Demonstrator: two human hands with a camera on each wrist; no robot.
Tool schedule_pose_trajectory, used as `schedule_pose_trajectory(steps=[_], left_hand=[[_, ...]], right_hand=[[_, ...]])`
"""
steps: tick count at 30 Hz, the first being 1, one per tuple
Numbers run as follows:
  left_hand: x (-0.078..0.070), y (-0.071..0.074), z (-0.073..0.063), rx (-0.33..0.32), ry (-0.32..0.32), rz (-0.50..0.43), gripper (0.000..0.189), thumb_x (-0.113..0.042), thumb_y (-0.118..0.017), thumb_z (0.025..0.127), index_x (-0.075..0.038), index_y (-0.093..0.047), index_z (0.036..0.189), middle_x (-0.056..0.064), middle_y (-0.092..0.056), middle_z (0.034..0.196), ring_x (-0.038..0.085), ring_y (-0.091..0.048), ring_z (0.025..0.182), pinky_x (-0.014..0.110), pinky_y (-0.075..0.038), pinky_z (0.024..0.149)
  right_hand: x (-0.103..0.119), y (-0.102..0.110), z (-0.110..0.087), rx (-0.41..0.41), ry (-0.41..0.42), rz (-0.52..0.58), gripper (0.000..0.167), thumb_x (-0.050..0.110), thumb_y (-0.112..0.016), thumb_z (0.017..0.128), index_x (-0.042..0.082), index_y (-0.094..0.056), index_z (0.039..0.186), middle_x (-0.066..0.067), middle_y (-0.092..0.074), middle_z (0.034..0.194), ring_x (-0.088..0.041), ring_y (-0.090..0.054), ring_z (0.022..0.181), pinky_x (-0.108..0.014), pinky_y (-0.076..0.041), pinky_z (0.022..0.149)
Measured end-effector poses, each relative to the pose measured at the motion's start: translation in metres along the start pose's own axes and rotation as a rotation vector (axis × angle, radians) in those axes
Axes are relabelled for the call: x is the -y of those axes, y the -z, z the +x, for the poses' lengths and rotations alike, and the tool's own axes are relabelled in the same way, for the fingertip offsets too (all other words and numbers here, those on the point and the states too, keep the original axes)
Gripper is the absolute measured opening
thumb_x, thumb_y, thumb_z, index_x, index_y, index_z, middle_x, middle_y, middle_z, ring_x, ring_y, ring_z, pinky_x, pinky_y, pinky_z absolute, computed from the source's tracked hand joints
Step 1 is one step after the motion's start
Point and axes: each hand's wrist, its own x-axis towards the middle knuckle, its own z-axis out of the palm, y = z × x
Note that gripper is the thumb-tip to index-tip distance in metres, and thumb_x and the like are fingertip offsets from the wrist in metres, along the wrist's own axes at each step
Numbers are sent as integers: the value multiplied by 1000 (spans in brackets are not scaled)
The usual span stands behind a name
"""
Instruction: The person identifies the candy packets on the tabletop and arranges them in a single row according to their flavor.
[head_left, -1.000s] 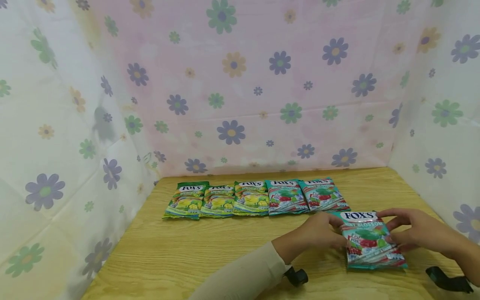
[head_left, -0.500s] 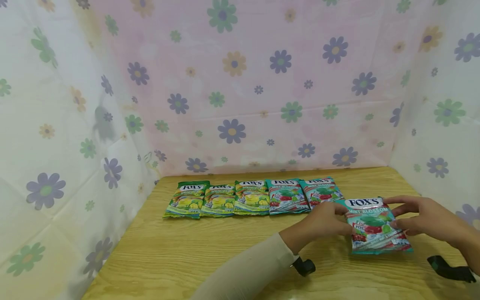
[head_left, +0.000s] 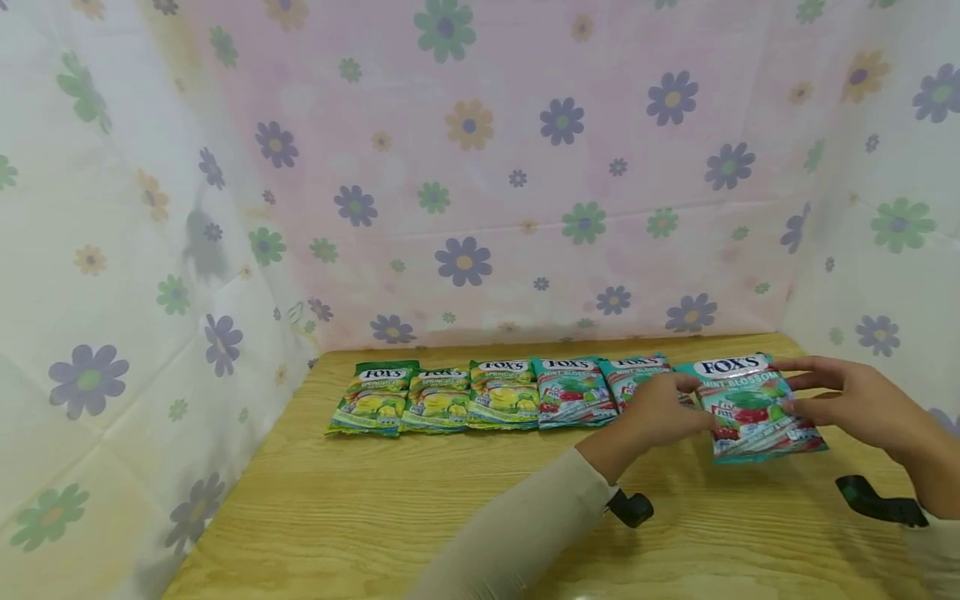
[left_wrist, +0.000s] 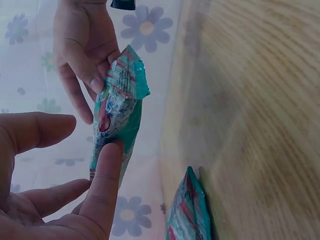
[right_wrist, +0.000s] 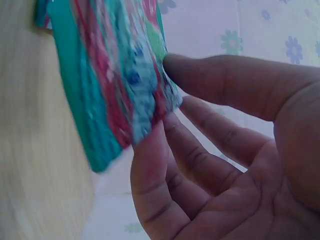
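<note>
My right hand (head_left: pixel 862 400) pinches the right side of a teal Fox's Mint Blossom candy bag (head_left: pixel 750 408), thumb on the front and fingers behind, as the right wrist view shows. The bag is tilted and held above the table near the right end of a row. My left hand (head_left: pixel 660 417) is at the bag's left edge; in the left wrist view its fingers (left_wrist: pixel 105 185) touch the bag while the thumb stands apart from it. Behind the left hand, a second Mint Blossom bag (head_left: pixel 626 371) is partly hidden. Another Mint Blossom bag (head_left: pixel 573 396) lies beside it.
Three green-yellow Fox's Spring Tea bags (head_left: pixel 438 404) continue the row to the left. The wood-grain table (head_left: pixel 360 508) is enclosed by flower-patterned cloth (head_left: pixel 510 150) at the back and sides. Black wrist mounts (head_left: pixel 877 502) hang under both wrists.
Both hands have moved away from me with the Mint Blossom bag, up from the table's near right toward the right end of the row. The left thumb now stands off the bag.
</note>
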Motion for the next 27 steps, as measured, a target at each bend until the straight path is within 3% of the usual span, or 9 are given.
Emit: schedule_pose_trajectory(steps=[2, 7, 9, 11, 14, 16, 18, 22, 27], left_hand=[[-2, 1, 3, -12, 13, -32, 58, -30, -85, 87, -29, -64, 141, -16, -63, 134, 6, -65, 110, 28, -57, 75], [-5, 3, 10, -16, 41, -143, 60, -27, -83, 86, -36, -61, 141, -18, -57, 141, 11, -59, 75, 34, -51, 63], [-6, 3, 15, -24, 52, -197, 58, -26, -81, 87, -37, -60, 140, -16, -56, 142, 13, -57, 71, 35, -51, 63], [-6, 3, 19, -47, 58, -227, 55, -29, -79, 88, -37, -59, 138, -16, -56, 142, 11, -61, 83, 37, -55, 70], [-5, 2, 25, -82, 49, -264, 50, -36, -75, 90, -37, -58, 137, -19, -55, 143, 11, -63, 111, 38, -57, 86], [-3, 1, 29, -97, 37, -284, 47, -42, -73, 92, -36, -58, 136, -20, -55, 143, 11, -63, 116, 38, -57, 89], [-1, 0, 34, -91, 19, -348, 45, -44, -70, 96, -32, -58, 137, -18, -57, 141, 11, -66, 113, 39, -57, 89], [5, -2, 42, -63, -20, -494, 47, -42, -65, 102, -18, -57, 141, -6, -66, 129, 13, -71, 102, 40, -60, 91], [15, -7, 51, -23, -37, -568, 52, -44, -59, 104, -13, -54, 145, -3, -66, 126, 17, -69, 112, 42, -57, 101]], right_hand=[[1, 1, 4, -16, -3, 13, 70, 34, -67, 103, -1, -38, 157, -38, -51, 143, 7, -64, 89, -32, -60, 70], [4, 3, 13, -80, -11, 10, 68, 33, -65, 104, -3, -39, 156, -39, -49, 144, 19, -55, 87, -27, -58, 70], [5, 3, 17, -114, -8, 12, 67, 32, -65, 104, -3, -40, 156, -38, -48, 144, 22, -51, 86, -25, -57, 69], [5, 2, 21, -151, 0, 24, 64, 30, -64, 105, -2, -41, 156, -33, -50, 144, 24, -51, 86, -26, -58, 68], [3, -1, 28, -202, 16, 69, 61, 27, -64, 105, 0, -42, 155, -3, -61, 134, 25, -51, 88, -27, -60, 67], [0, -3, 31, -229, 27, 108, 59, 24, -63, 105, 0, -43, 155, 18, -56, 126, 25, -52, 90, -27, -61, 67], [-3, -7, 34, -253, 29, 146, 57, 20, -62, 105, 0, -43, 155, 30, -49, 120, 25, -53, 92, -26, -61, 68], [-11, -15, 38, -290, 18, 183, 54, 16, -60, 106, -1, -44, 154, 22, -52, 126, 24, -55, 92, -22, -60, 70], [-21, -25, 43, -329, -29, 192, 52, 15, -60, 105, -2, -46, 152, 11, -59, 131, 23, -52, 93, -11, -55, 72]])
